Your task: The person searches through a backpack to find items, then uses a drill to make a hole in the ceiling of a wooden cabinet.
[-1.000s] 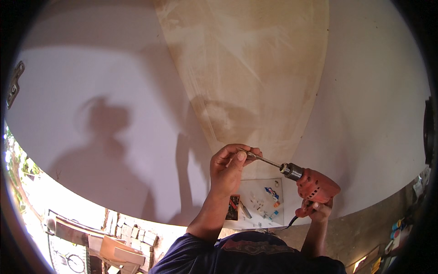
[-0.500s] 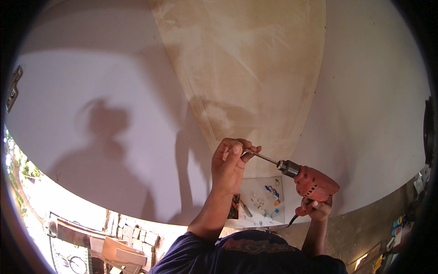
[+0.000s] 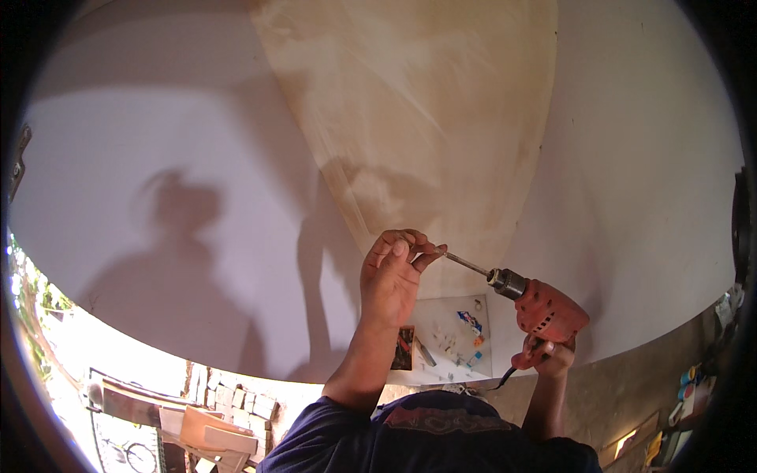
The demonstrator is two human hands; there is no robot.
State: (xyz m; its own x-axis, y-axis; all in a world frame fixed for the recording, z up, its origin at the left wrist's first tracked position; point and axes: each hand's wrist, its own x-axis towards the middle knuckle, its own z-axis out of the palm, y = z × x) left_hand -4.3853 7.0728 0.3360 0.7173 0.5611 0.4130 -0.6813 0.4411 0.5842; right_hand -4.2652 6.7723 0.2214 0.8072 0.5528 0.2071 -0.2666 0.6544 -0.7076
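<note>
My right hand (image 3: pixel 554 359) is wrapped round the handle of a red power drill (image 3: pixel 550 307), whose black cord (image 3: pixel 505 378) hangs below. From its dark chuck (image 3: pixel 507 284) a long, slim driver bit (image 3: pixel 469 262) points up and left. Close to the bit's tip is my left hand (image 3: pixel 390 276), raised with thumb and fingers bent together in a pinch. Whatever lies between those fingers is too small or hidden to make out. Behind both hands rises a tan wooden panel (image 3: pixel 410 102) between pale side panels.
Below the hands, a white surface (image 3: pixel 434 307) carries small loose parts, a dark printed packet (image 3: pixel 403 348) and a blue-capped item (image 3: pixel 474 359). A metal hinge (image 3: pixel 21 162) is fixed at the far left. Bricks (image 3: pixel 244 402) and boards lie at lower left.
The drill has shifted slightly right, and my left hand slightly left and up. A gap has opened between the left fingers and the bit, so more of the bit's tip shows.
</note>
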